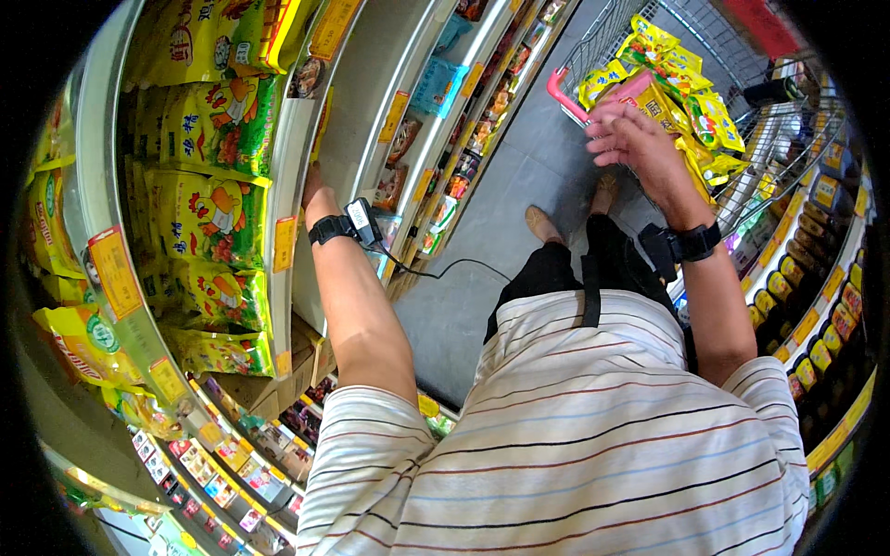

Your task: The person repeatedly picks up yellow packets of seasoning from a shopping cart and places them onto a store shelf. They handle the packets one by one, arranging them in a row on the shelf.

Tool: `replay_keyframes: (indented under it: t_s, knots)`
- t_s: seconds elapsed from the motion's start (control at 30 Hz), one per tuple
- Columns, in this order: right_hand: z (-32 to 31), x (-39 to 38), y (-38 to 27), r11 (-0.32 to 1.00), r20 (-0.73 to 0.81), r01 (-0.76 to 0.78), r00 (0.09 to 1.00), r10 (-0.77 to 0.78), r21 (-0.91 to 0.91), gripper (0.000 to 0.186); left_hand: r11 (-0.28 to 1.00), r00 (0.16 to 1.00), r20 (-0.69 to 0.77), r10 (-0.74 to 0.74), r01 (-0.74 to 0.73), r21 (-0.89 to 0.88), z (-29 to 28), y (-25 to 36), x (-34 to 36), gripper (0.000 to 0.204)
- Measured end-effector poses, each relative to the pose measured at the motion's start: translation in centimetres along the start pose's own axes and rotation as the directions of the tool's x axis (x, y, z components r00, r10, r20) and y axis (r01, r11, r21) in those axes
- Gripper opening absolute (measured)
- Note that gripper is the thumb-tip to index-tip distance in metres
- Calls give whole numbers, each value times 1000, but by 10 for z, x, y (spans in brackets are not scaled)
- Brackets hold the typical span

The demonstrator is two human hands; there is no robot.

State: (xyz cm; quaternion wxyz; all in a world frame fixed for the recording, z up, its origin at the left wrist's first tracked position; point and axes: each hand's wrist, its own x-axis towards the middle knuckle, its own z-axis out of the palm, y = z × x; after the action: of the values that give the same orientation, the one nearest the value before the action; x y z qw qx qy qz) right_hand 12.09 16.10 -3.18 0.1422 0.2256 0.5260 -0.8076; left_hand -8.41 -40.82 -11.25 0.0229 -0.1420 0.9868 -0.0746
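Note:
My left hand [313, 192] reaches into a shelf bay [295, 139] stocked with yellow and green packets [209, 208]; its fingers are hidden behind the shelf edge. A black band with a small device [357, 222] is strapped to that wrist, and a cable hangs from it. My right hand [635, 139] lies with fingers spread on a heap of yellow packets [709, 120] in a wire shopping cart [797, 148] with a pink handle [561, 93]. It grips nothing that I can see. A black wrist device [681, 246] sits on that arm too.
Shelves of small goods with yellow price tags [394, 116] run along the left of the grey aisle floor [528, 176]. To the right are shelves of jars and tins [816, 315]. A cardboard box [278, 389] sits low on the left. My feet [540, 222] stand beside the cart.

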Motion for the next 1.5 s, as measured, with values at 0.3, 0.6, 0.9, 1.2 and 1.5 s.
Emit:
replay_keyframes:
  t_s: [0.3, 0.6, 0.9, 1.2, 1.5]
  knots:
    - [52, -18, 30, 999, 52, -51, 997, 51, -4, 27, 119, 802, 17, 597, -110, 987, 54, -51, 35, 41]
    - [89, -13, 43, 997, 139, -61, 988, 68, -55, 29, 139, 939, 332, 94, 317, -938, -10, 16, -13, 45]
    - [148, 14, 41, 995, 254, 14, 967, 12, -102, 66, -129, 868, 269, 417, 349, -928, -106, 77, -137, 29]
    - [172, 47, 73, 988, 437, -89, 899, 24, 129, 52, 47, 753, 366, 548, 409, -912, -104, 65, -187, 40]
    - [166, 33, 80, 981, 411, -87, 911, 8, 174, 41, 562, 934, -14, -357, 203, -802, -55, -21, -102, 33]
